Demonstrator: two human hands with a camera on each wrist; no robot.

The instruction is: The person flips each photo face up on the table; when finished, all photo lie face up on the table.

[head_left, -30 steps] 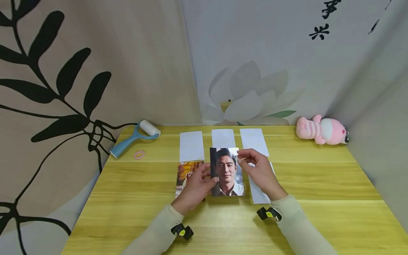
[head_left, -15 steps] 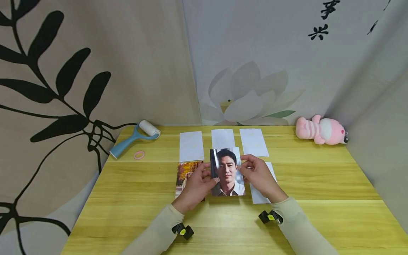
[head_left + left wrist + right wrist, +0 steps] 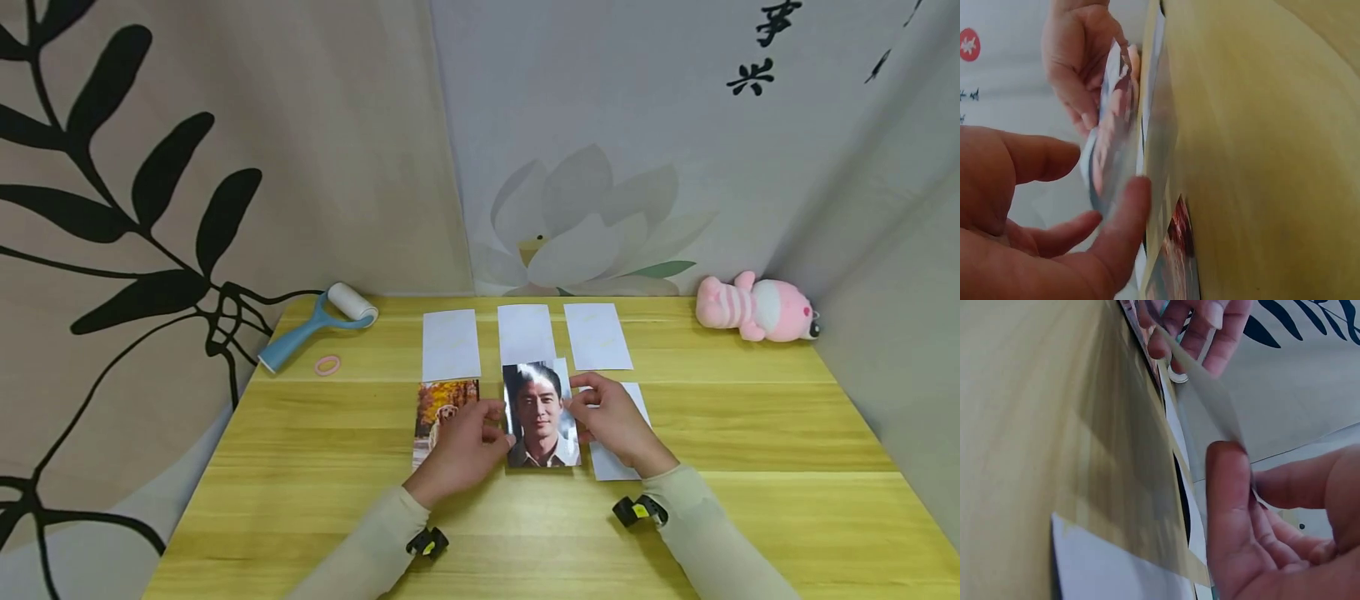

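Observation:
A portrait photo (image 3: 542,421) of a person in a collared shirt stands slightly tilted above the wooden table, in the middle of the head view. My right hand (image 3: 617,423) pinches its right edge between thumb and fingers; the right wrist view shows the photo print (image 3: 1207,394) edge-on, raised off the wood. At the opposite edge is my left hand (image 3: 463,446), its thumb and fingers (image 3: 1125,219) spread apart close around that edge in the left wrist view. Under the left hand lies a photo of a dog among autumn leaves (image 3: 435,404), partly covered.
White cards lie in a back row: left (image 3: 451,346), middle (image 3: 525,329) and right (image 3: 598,335). Another white card (image 3: 617,463) lies partly under my right hand. A blue lint roller (image 3: 307,329) and pink ring (image 3: 327,365) are at left, a pink plush toy (image 3: 757,307) at back right.
The portrait photo has come slightly right and nearer. My right hand slid down its right edge from the top corner. My left thumb has moved off the photo's face to its edge.

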